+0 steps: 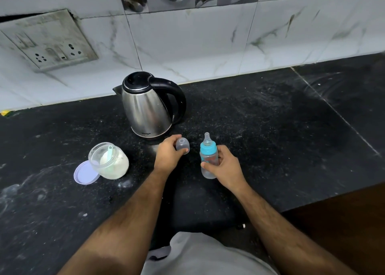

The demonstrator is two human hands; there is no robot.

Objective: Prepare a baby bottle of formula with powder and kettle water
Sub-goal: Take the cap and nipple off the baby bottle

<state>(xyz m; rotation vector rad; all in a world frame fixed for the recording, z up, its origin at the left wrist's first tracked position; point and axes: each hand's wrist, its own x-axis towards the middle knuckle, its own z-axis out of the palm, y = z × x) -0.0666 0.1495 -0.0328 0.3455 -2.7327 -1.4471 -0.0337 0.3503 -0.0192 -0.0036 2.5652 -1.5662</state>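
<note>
My right hand (226, 169) grips a small clear baby bottle (208, 158) with a teal collar and a teat on top, standing upright on the black counter (270, 129). My left hand (167, 156) holds the bottle's clear domed cap (183, 146) between thumb and fingers, just left of the bottle. Behind both stands a steel kettle (145, 108) with a black lid and handle, lid down. At the left an open clear jar of white powder (110, 160) holds a pale scoop (110, 153). Its lilac lid (84, 173) lies flat beside it.
A tiled wall (187, 41) runs behind the counter, with a socket plate (48, 39) at upper left. The counter's front edge drops off at lower right (312, 204). White dust streaks mark the counter surface.
</note>
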